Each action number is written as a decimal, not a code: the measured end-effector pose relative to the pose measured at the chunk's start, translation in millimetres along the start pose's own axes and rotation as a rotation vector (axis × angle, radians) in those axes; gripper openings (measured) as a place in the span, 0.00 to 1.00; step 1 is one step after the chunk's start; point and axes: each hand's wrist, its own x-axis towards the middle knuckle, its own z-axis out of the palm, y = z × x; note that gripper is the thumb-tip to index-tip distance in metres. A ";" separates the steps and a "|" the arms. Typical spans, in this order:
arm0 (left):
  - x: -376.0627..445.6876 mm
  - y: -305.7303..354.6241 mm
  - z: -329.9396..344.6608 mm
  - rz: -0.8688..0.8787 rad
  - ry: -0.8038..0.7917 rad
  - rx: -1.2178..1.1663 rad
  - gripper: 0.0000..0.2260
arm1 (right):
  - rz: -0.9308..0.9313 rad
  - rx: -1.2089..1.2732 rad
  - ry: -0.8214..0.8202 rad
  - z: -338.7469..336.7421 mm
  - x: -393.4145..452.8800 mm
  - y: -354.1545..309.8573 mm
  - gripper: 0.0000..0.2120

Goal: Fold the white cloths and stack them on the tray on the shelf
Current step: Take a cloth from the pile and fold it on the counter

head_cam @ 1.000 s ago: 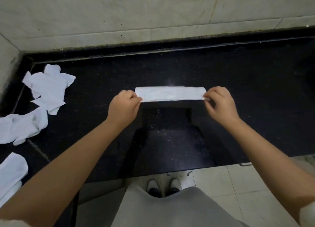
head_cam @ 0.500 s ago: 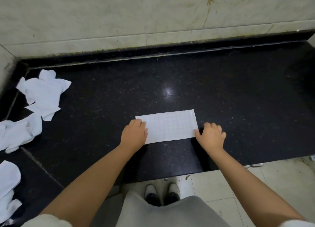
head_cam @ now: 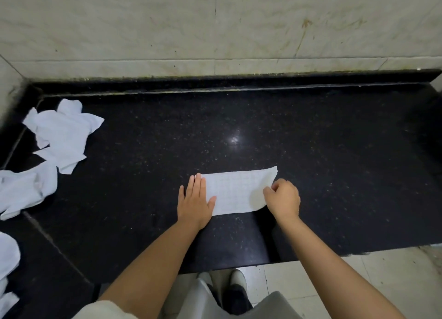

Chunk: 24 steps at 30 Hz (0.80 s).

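Observation:
A white cloth (head_cam: 236,192), folded into a long strip, lies on the black stone counter (head_cam: 334,163) near its front edge. My left hand (head_cam: 195,201) rests flat, fingers together, on the cloth's left end. My right hand (head_cam: 283,198) pinches the cloth's near right corner, and that end curls up off the counter. Crumpled white cloths lie at the left: one (head_cam: 63,134) near the back corner, one (head_cam: 22,189) below it, and another (head_cam: 7,259) at the frame's left edge. No tray or shelf is in view.
A pale marble wall (head_cam: 215,26) rises behind the counter and on the left. A raised black lip (head_cam: 215,83) runs along the counter's back. Below the front edge are light floor tiles (head_cam: 382,278) and my shoes (head_cam: 227,282).
The cloth went from held taut in the air to lying on the counter. My left hand flattened onto its left end. My right hand now lifts the right corner.

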 end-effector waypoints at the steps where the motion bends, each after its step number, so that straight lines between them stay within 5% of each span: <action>1: -1.5 -1.6 -2.1 0.004 0.021 -0.010 0.28 | -0.076 0.057 0.016 -0.5 -5.7 -11.1 0.06; 6: -17.9 -30.6 -12.8 -0.092 0.157 -0.112 0.26 | -0.366 0.081 -0.014 28.4 -39.8 -63.7 0.05; 13: -46.4 -75.2 -13.9 -0.204 0.185 -0.124 0.25 | -0.399 -0.019 -0.285 99.1 -60.2 -61.8 0.05; 21: -54.5 -77.8 -7.6 -0.222 0.163 -0.142 0.25 | -0.502 0.144 -0.058 87.0 -59.7 -68.5 0.04; 24: -54.7 -77.9 -8.2 -0.222 0.156 -0.142 0.25 | -0.592 0.002 -0.143 98.6 -65.9 -68.8 0.05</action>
